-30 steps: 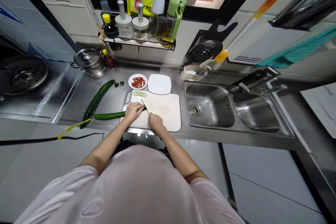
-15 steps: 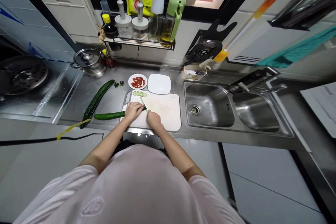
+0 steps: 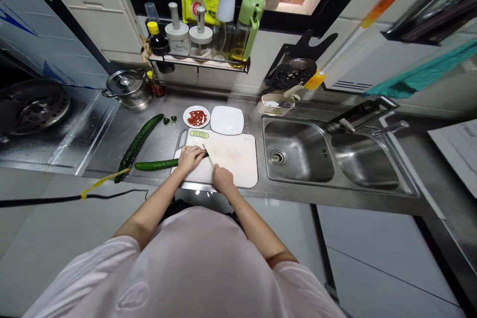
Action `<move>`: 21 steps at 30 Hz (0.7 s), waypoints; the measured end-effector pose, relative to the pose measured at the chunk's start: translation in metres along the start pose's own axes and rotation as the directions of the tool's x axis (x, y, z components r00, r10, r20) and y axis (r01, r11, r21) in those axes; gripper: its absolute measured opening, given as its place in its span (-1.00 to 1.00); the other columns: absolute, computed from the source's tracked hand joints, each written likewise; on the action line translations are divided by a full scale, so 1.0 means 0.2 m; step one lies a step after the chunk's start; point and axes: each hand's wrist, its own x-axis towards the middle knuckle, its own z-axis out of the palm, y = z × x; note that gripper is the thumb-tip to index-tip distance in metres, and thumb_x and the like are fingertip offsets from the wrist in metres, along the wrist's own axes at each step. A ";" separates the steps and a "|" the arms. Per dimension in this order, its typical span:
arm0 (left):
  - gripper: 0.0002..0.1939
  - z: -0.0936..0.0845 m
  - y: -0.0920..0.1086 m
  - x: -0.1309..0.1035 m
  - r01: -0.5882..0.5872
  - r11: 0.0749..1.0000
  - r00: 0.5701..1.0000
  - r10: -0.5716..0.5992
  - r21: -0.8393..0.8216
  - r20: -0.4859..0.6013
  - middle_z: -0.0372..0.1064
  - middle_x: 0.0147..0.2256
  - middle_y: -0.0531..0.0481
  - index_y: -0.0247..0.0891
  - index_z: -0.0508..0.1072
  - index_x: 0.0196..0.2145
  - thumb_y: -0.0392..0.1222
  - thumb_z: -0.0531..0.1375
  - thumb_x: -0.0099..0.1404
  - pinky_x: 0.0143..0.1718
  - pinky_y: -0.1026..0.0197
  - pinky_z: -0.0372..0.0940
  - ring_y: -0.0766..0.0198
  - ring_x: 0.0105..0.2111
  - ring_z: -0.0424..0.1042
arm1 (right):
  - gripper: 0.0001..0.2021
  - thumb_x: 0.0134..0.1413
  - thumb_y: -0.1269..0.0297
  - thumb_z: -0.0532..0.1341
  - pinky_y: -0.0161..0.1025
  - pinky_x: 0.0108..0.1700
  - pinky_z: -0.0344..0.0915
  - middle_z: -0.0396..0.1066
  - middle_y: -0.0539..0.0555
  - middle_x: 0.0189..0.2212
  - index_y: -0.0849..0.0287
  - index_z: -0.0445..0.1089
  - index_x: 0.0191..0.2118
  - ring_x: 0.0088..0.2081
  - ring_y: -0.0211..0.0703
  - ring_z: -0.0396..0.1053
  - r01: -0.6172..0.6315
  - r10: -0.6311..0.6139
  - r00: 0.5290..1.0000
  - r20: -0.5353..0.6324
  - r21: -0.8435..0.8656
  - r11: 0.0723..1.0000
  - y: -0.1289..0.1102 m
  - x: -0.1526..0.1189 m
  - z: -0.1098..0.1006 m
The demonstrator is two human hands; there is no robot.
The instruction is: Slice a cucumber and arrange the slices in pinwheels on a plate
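Observation:
My left hand (image 3: 190, 159) is closed over a cucumber (image 3: 156, 164), pressing it on the white cutting board (image 3: 238, 161); its left part sticks out past the board onto the counter. In my right hand (image 3: 222, 179) is a knife (image 3: 209, 155), its blade close to the cucumber's cut end beside my left fingertips. Several thin cucumber slices (image 3: 199, 134) lie in an overlapping row at the board's far left. A second, whole-looking cucumber (image 3: 137, 146) rests on the counter further left, with small dark green end pieces (image 3: 169, 119) near its tip.
Behind the board stand a small plate of chopped red pieces (image 3: 197, 117) and a white square plate (image 3: 227, 120). To the right is a double sink (image 3: 298, 149). A lidded pot (image 3: 128, 89) sits back left, below a shelf of bottles and jars (image 3: 199, 61).
My right hand and the knife have shifted slightly right and toward me. The left hand stays on the cucumber, and the view has moved a little.

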 end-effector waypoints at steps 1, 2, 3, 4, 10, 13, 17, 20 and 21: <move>-0.73 0.00 0.00 0.00 0.003 1.000 1.000 -0.003 0.000 0.004 0.48 -0.17 -0.04 -0.07 0.54 -0.17 -0.06 0.05 0.37 -0.01 0.04 0.08 0.18 -0.14 0.39 | -0.76 0.23 0.48 -0.04 -0.20 -0.18 0.29 0.47 0.27 -0.20 0.26 0.24 -0.04 -0.15 -0.03 0.46 0.001 -0.001 1.000 0.004 0.001 1.000 -0.01 0.01 -0.01; -0.72 0.00 0.00 0.00 0.006 1.000 1.000 -0.006 0.000 0.008 0.48 -0.17 -0.05 -0.08 0.54 -0.17 -0.06 0.05 0.38 -0.01 0.04 0.08 0.18 -0.14 0.39 | -0.75 0.22 0.48 -0.04 -0.20 -0.18 0.29 0.47 0.27 -0.20 0.26 0.24 -0.03 -0.15 -0.03 0.46 0.003 -0.003 1.000 0.005 0.003 1.000 -0.01 0.02 -0.01; -0.72 0.00 0.00 0.00 0.007 1.000 1.000 -0.007 0.001 0.012 0.48 -0.17 -0.05 -0.08 0.54 -0.17 -0.06 0.05 0.37 -0.01 0.03 0.08 0.18 -0.14 0.39 | -0.75 0.22 0.49 -0.04 -0.20 -0.17 0.29 0.47 0.27 -0.20 0.25 0.24 -0.03 -0.14 -0.03 0.46 0.005 -0.005 1.000 0.005 0.006 1.000 -0.02 0.03 -0.02; -0.72 0.00 0.00 0.00 0.007 1.000 1.000 -0.007 0.001 0.014 0.48 -0.17 -0.05 -0.08 0.54 -0.16 -0.06 0.05 0.37 -0.01 0.03 0.09 0.17 -0.14 0.39 | -0.74 0.21 0.49 -0.04 -0.20 -0.17 0.29 0.47 0.27 -0.20 0.25 0.25 -0.03 -0.14 -0.03 0.46 0.005 -0.005 1.000 0.004 0.008 1.000 -0.02 0.04 -0.03; -0.74 0.01 0.00 0.00 0.007 1.000 1.000 -0.007 0.005 -0.002 0.49 -0.18 -0.04 -0.06 0.54 -0.18 -0.06 0.06 0.37 -0.01 0.03 0.08 0.17 -0.14 0.39 | -0.74 0.22 0.48 -0.03 -0.22 -0.16 0.29 0.47 0.26 -0.17 0.26 0.26 -0.03 -0.11 -0.03 0.45 0.009 -0.009 1.000 0.004 0.024 1.000 -0.04 0.07 -0.07; -0.73 0.01 0.00 0.00 0.002 1.000 1.000 -0.002 0.003 -0.005 0.48 -0.18 -0.04 -0.07 0.54 -0.17 -0.06 0.05 0.37 0.00 0.03 0.08 0.17 -0.14 0.39 | -0.76 0.23 0.46 -0.03 -0.21 -0.17 0.29 0.47 0.27 -0.18 0.25 0.25 -0.03 -0.13 -0.03 0.46 0.006 -0.006 1.000 0.009 0.015 1.000 -0.03 0.05 -0.05; -0.73 0.01 0.00 -0.01 -0.003 1.000 1.000 0.003 -0.001 -0.013 0.48 -0.18 -0.03 -0.07 0.54 -0.17 -0.05 0.06 0.37 0.00 0.03 0.08 0.18 -0.16 0.39 | -0.77 0.24 0.44 -0.05 -0.19 -0.19 0.30 0.48 0.26 -0.22 0.23 0.25 -0.05 -0.16 -0.03 0.46 0.008 -0.008 1.000 0.007 -0.006 1.000 0.01 0.00 0.00; -0.74 0.01 -0.01 -0.01 0.007 1.000 1.000 -0.007 -0.003 -0.003 0.48 -0.17 -0.04 -0.07 0.54 -0.17 -0.06 0.06 0.37 0.00 0.03 0.08 0.18 -0.15 0.39 | -0.76 0.25 0.43 -0.07 -0.19 -0.21 0.30 0.48 0.26 -0.24 0.23 0.25 -0.06 -0.17 -0.02 0.46 0.014 -0.014 1.000 -0.005 -0.017 1.000 0.04 -0.02 0.02; -0.74 0.01 -0.01 0.00 0.011 1.000 1.000 -0.011 -0.003 0.001 0.48 -0.17 -0.04 -0.07 0.54 -0.17 -0.06 0.06 0.37 0.00 0.03 0.08 0.17 -0.15 0.39 | -0.76 0.25 0.43 -0.07 -0.19 -0.21 0.30 0.48 0.26 -0.24 0.23 0.26 -0.07 -0.18 -0.01 0.46 0.014 -0.015 1.000 -0.006 -0.018 1.000 0.04 -0.02 0.02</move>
